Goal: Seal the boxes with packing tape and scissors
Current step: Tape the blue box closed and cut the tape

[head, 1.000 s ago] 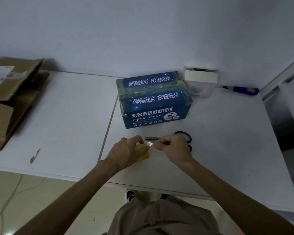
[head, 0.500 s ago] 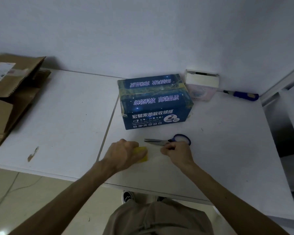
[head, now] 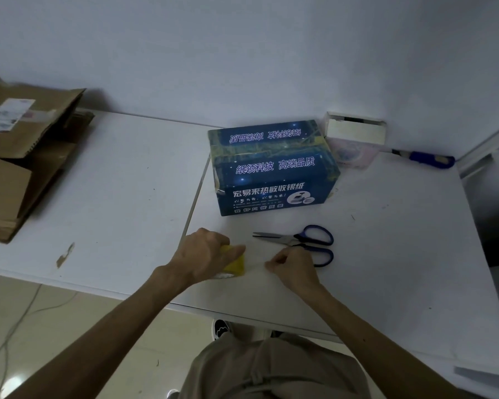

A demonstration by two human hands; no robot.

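Gripping a yellow roll of tape (head: 236,264) in the left hand (head: 205,254), knuckles up, curled over the round rim and pressing it down on the smooth white table (head: 113,182). Pinching the free end of the tape in the right hand (head: 293,267), clenched tight round it, just to the right of the roll.

Between the two hands, a thin, glossy, nearly see-through strip (head: 255,264), drawn out straight and low over the tabletop; hard to tell whether touching the surface or just above it.

Just beyond the right hand, a pair of scissors (head: 300,243) lying flat: closed steel blades pointing left, toward the space past the left hand's fingers, and two blue plastic loop handles, the nearer loop just beside the right knuckles.

Farther out from both hands, a rectangular blue box (head: 271,171) of glossy printed card, top flaps folded down. Past that, out beyond the right hand and against the wall, a small white-and-pink carton (head: 355,136) and a slim tool with a blue handle (head: 427,158).

Well off to the left of the left hand, a heap of brown corrugated cardboard (head: 20,156), flaps open and bent, with a white paper label stuck on top. Nearer, left of the left wrist, a chipped brown patch (head: 65,254) in the white surface.
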